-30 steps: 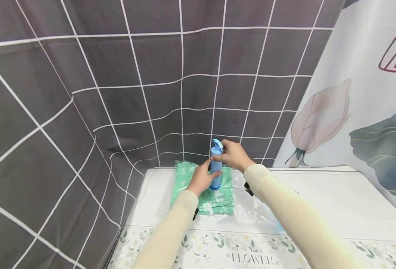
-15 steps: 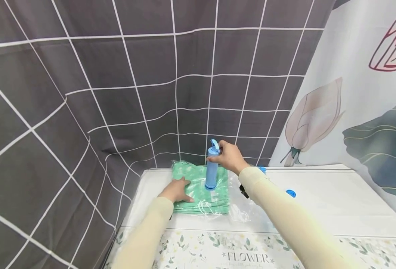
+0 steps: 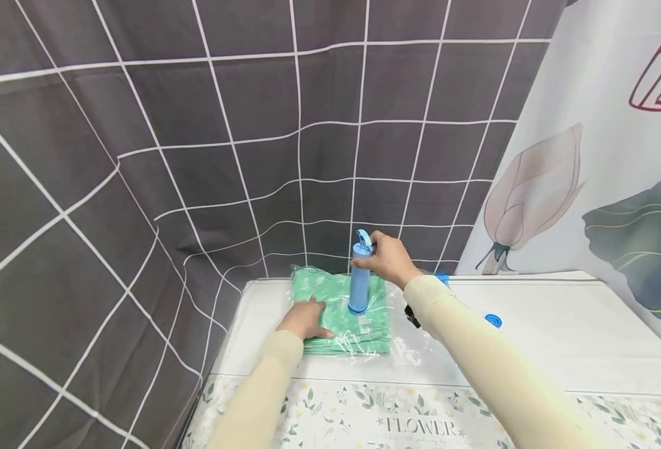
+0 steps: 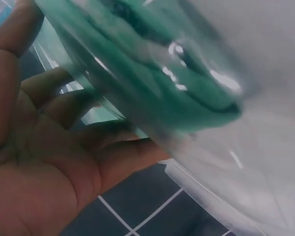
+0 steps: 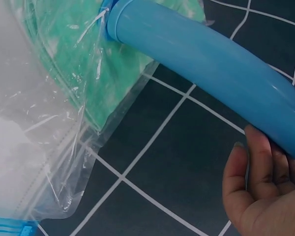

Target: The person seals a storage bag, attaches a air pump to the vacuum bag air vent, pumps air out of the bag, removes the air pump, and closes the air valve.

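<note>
A clear plastic storage bag [image 3: 398, 343] lies on the white surface with folded green cloth [image 3: 319, 284] inside. On top of it a light blue hand pump [image 3: 358, 288] stands upright, its base meeting the bag, also seen in the right wrist view as a blue tube [image 5: 201, 54]. My right hand [image 3: 389, 257] grips the pump near its top, just under the raised handle. My left hand [image 3: 303, 319] rests on the bag's left side with fingers spread; the left wrist view has these fingers [image 4: 123, 157] relaxed against the plastic.
A round blue cap [image 3: 493, 320] lies on the white table [image 3: 555, 337] to the right. A blue piece [image 3: 443, 278] shows behind my right forearm. Dark grid-patterned cloth [image 3: 241, 174] hangs behind and left. A floral cloth [image 3: 330, 405] covers the front edge.
My left hand has let go of the pump's body and moved left and down onto the bag. The right hand keeps its grip at the pump's top.
</note>
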`<action>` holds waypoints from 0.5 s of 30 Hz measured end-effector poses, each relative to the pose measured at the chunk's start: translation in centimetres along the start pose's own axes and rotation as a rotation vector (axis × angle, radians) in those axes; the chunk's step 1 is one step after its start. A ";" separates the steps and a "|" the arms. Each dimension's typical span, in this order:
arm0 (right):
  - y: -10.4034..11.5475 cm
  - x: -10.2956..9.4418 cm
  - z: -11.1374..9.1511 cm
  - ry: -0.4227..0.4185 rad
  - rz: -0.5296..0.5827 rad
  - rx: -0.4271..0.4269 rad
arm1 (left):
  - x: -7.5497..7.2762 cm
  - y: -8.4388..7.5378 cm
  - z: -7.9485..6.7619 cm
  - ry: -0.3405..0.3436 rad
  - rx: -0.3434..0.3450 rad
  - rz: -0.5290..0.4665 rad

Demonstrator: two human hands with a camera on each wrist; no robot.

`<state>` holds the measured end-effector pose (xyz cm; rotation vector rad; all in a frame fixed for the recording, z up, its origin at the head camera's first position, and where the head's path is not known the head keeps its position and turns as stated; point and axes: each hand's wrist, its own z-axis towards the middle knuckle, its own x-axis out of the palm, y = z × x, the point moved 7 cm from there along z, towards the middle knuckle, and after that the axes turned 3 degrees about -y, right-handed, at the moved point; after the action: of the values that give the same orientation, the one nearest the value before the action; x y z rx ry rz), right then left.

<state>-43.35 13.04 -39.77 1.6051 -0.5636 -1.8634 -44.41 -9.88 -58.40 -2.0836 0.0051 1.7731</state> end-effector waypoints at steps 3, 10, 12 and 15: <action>0.0 -0.4 0.1 0.005 -0.002 -0.005 | 0.0 -0.4 0.3 0.011 0.002 -0.002; 0.1 -0.9 0.0 -0.006 0.008 -0.001 | -4.1 -3.6 -1.2 -0.003 -0.037 -0.002; 0.0 -0.7 -0.1 -0.003 0.005 -0.005 | -5.4 -5.1 -1.4 -0.067 0.007 -0.108; -0.2 -0.6 -0.5 -0.007 -0.004 -0.015 | -7.0 -8.6 -1.5 -0.178 0.087 -0.382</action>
<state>-42.86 13.62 -39.57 1.5922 -0.5484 -1.8724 -42.13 -4.17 -48.98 -1.7213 -0.3370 1.6777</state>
